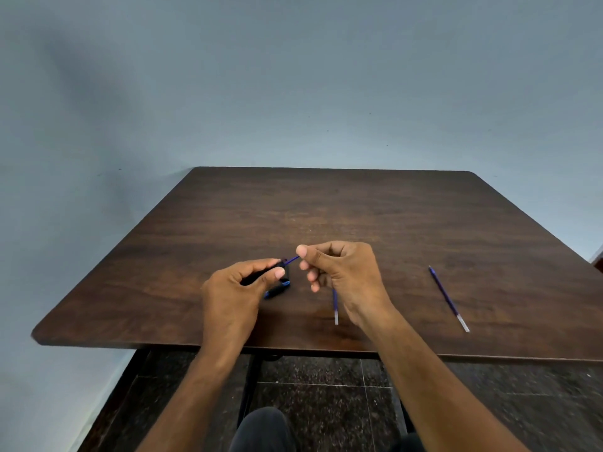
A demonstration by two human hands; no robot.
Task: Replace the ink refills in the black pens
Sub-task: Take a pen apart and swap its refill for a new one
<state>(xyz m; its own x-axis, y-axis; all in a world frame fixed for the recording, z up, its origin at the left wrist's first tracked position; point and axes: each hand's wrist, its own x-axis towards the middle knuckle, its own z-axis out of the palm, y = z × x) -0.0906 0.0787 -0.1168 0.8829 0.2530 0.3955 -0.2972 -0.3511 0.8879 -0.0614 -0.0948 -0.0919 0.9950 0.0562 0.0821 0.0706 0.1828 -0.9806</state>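
Observation:
My left hand (pixel 239 290) grips a black pen barrel (pixel 261 274) above the dark wooden table (pixel 326 210). A thin blue refill (pixel 292 260) sticks out of the barrel's open end, and my right hand (pixel 342 272) pinches its far end between thumb and forefinger. Just below my left fingers, a black pen piece with blue trim (pixel 277 290) lies on the table. Partly hidden under my right hand rests a second blue refill (pixel 335 308). A third blue refill (pixel 448 298) lies apart on the right of the table.
The table's near edge (pixel 293 350) runs just below my wrists. Behind the table stands a pale blue wall (pixel 293 93). A dark speckled tiled floor (pixel 326 402) and my knee (pixel 261 429) show beneath.

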